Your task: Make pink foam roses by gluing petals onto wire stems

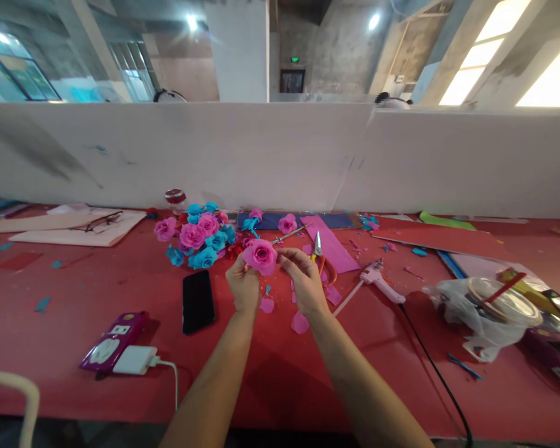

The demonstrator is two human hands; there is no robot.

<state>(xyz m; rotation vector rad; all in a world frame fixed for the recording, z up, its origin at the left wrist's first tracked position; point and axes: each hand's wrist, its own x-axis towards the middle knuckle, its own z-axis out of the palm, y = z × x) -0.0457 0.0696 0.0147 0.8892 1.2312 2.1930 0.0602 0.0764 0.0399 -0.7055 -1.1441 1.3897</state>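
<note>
A pink paper rose [262, 254] is held up over the red table, its spiral centre facing me. My left hand [243, 285] is closed round its underside from the left. At the rose's right edge, the thumb and fingertips of my right hand [304, 279] pinch an outer petal. Loose pink petals [300, 323] lie on the table below and between my hands. Just behind my right hand are scissors [325, 261] with orange and yellow handles and a pink paper sheet [329, 242]. A pink glue gun [381, 281] rests further right.
Pink and blue paper flowers [193, 236] are bunched at the back left. A black phone [198, 302] lies before them, near a purple power strip [114, 341] with a white charger [135, 360]. On the right sits a lidded cup [501, 300] in a plastic bag. A low partition [261, 155] runs behind.
</note>
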